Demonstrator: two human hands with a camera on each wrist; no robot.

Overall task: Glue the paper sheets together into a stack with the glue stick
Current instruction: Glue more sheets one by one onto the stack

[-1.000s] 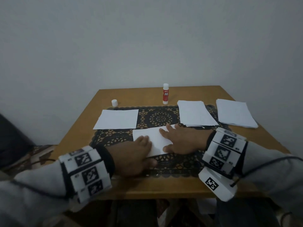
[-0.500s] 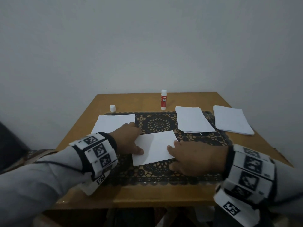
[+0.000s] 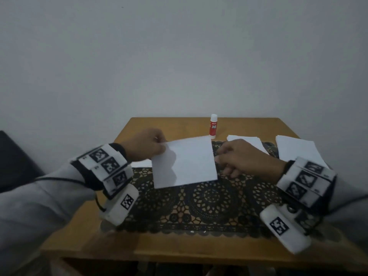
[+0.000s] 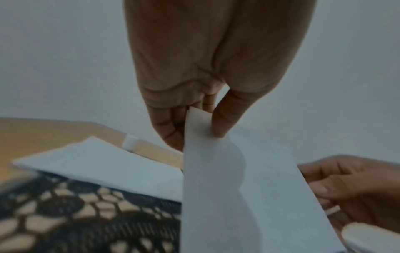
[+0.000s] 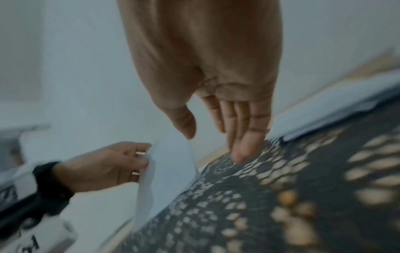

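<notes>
A white paper sheet is lifted off the black lace mat and tilted. My left hand pinches its upper left corner between thumb and fingers. My right hand hovers at the sheet's right edge, fingers straight and pointing down at the mat, thumb tip close to the sheet; I cannot tell whether it touches. Another single sheet lies flat on the table behind my left hand. The red and white glue stick stands capless at the table's back edge.
Two piles of white sheets lie at the right back of the wooden table. The glue cap stands at the back left. A grey wall rises right behind the table. A dark object sits off to the left.
The sheet was flat on the mat under both hands; my left hand has pinched its left corner and lifted it up. My right hand has slid to its right edge.
</notes>
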